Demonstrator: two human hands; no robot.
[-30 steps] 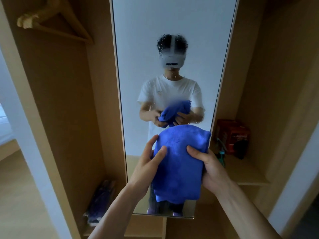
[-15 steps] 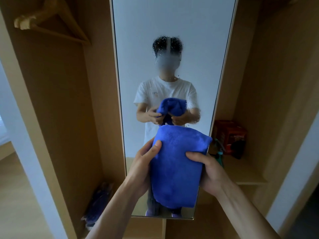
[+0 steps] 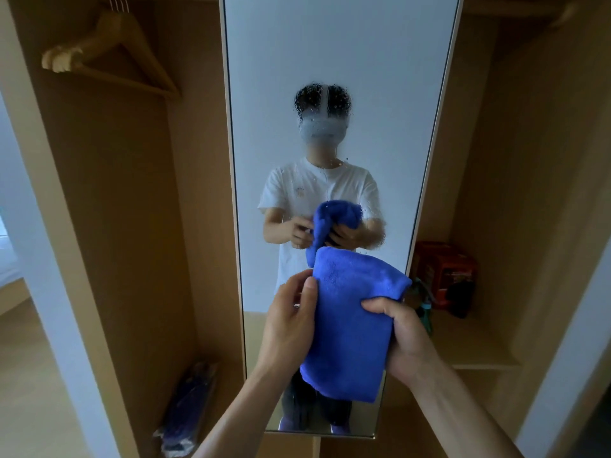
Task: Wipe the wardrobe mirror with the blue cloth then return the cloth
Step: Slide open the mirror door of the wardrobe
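Observation:
The tall wardrobe mirror (image 3: 334, 54) stands straight ahead between two open wooden compartments, with water droplets spread over its middle. In front of its lower part I hold a folded blue cloth (image 3: 350, 325) upright with both hands. My left hand (image 3: 291, 319) grips the cloth's left edge, thumb on the front. My right hand (image 3: 396, 332) grips its right edge, thumb across the front and fingers behind. The cloth is a short way from the glass, not touching it. The mirror reflects a person holding the cloth.
A wooden hanger (image 3: 109, 57) hangs in the left compartment, and a dark wrapped bundle (image 3: 188, 411) leans at its floor. On the right shelf (image 3: 469, 345) sit a red box (image 3: 443, 272) and a teal spray bottle (image 3: 425, 309) partly behind my right hand.
The cloth and both hands have stayed in front of the lower mirror; my left thumb has slid to the cloth's left edge. The view shifted slightly.

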